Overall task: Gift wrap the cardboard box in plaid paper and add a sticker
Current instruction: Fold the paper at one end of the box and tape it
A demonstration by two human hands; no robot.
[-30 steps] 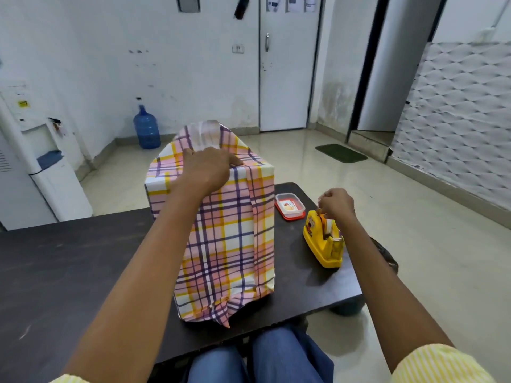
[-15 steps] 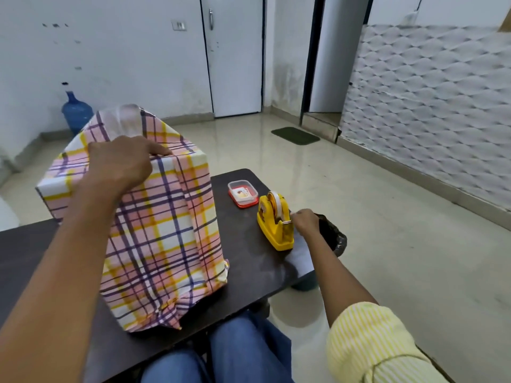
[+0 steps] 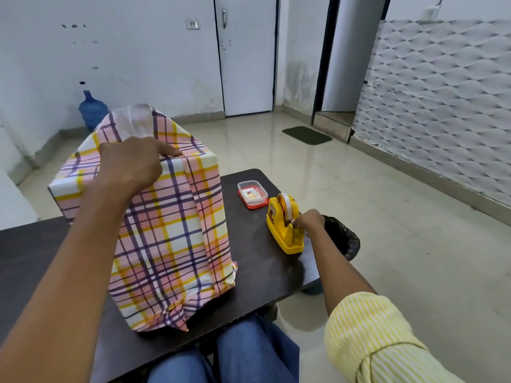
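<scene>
**Entry: gift wrap, taping stage**

- Bottle (image 3: 92, 109): one, blue, on the floor far beyond the left fingers.
- Left hand (image 3: 130, 164): one. It lies on the top front edge of the box with the thumb straight on the paper, pressing it down. The other fingers sit behind the knuckles, so I cannot tell whether they curl.
- Box (image 3: 204, 172): one, upright on the table directly under the left fingers, fully covered.
- Paper (image 3: 166, 239): one plaid sheet. A flap stands loose beyond the left fingers, and folds are bunched unfastened at the near bottom edge.
- Table (image 3: 262, 272): one, dark.
- Tub (image 3: 252, 194): one, clear with a red base, beyond and left of the right fingertips. It holds a small printed piece.
- Dispenser (image 3: 284, 233): one, yellow, carrying one roll (image 3: 286, 205), touching the right fingertips.
- Right hand (image 3: 309, 221): one, fingers drawn narrow, pinching the tape end at the cutter.
- Bin (image 3: 345, 239): one, black-lined, on the floor just behind the right fingers.
- Mat (image 3: 307, 134): one, green, far beyond the right fingers.

**Step in hand (judged):** fetching tape to fix the seam held under the left thumb.

**Next move calls for:**
- Draw out a strip and tear it on the cutter.
- Carry it to the thumb while the left hand keeps pressing.

The ends are not yet closed and the sticker not yet added.
</scene>
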